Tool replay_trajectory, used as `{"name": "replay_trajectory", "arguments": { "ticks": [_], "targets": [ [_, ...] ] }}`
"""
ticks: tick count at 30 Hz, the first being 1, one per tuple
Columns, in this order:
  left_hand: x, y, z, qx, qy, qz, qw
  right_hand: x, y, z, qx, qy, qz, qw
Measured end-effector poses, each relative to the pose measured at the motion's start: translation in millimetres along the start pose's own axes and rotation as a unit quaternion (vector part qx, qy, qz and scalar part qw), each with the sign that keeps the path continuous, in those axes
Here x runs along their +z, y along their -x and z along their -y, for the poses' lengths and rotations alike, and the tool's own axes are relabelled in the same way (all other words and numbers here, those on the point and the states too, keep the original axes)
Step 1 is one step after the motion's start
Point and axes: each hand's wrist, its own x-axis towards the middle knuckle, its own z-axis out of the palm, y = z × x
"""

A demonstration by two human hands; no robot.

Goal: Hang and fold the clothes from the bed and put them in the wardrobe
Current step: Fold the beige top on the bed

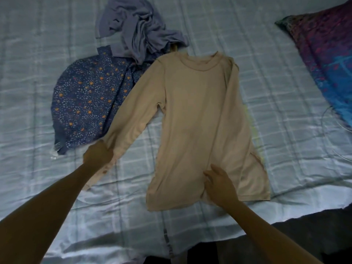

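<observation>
Head view shows a beige top (pixel 200 115) spread flat on the bed (pixel 285 103), collar at the far end and hem toward the person, so its long axis runs straight away from them. One sleeve (pixel 131 115) is out at a slant to the left, running from the shoulder down toward the near left. The other sleeve looks already laid along the right edge of the body, though the fold there is hard to read.

The left hand (pixel 98 154) is at the cuff end of that slanted sleeve, fingers closed over the cloth and gripping it. The right hand (pixel 219 184) lies on the body close to the hem, fingers slack and slightly spread, pressing more than holding.

What matters for the next move, I'd guess, is that the sleeve points away from the body to the left, with the left hand on it; it has to swing rightward across the chest while the right hand pins the hem.

Beyond the top, a floral garment (pixel 85 100) lies under the sleeve, and a crumpled grey one (pixel 137 29) further off
</observation>
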Motion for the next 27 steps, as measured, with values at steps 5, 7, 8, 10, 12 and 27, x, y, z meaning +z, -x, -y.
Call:
{"name": "replay_trajectory", "arguments": {
  "ticks": [5,7,8,10,12,27],
  "targets": [
    [-7.4,92.2,-120.4,0.289,-0.022,0.039,0.956,-11.9,-1.0,1.3,0.002,-0.03,-0.003,1.0],
    [13.2,133.2,-165.5,0.375,-0.076,0.132,0.914,-16.6,2.9,3.4,0.012,-0.018,-0.008,1.0],
    [26.5,148.2,-182.5,0.399,-0.114,0.186,0.891,-21.0,5.8,1.6,0.027,0.008,-0.011,1.0],
    [43.4,169.1,-202.7,0.42,-0.171,0.253,0.855,-33.4,12.9,-8.6,0.08,0.054,-0.016,0.995],
    [52.9,175.7,-210.0,0.408,-0.101,0.262,0.869,-46.0,19.8,-23.4,0.145,0.053,-0.017,0.988],
    [99.0,125.8,-100.8,0.098,0.136,0.094,0.981,-48.6,9.4,-94.6,0.374,-0.077,-0.056,0.923]
  ]
}}
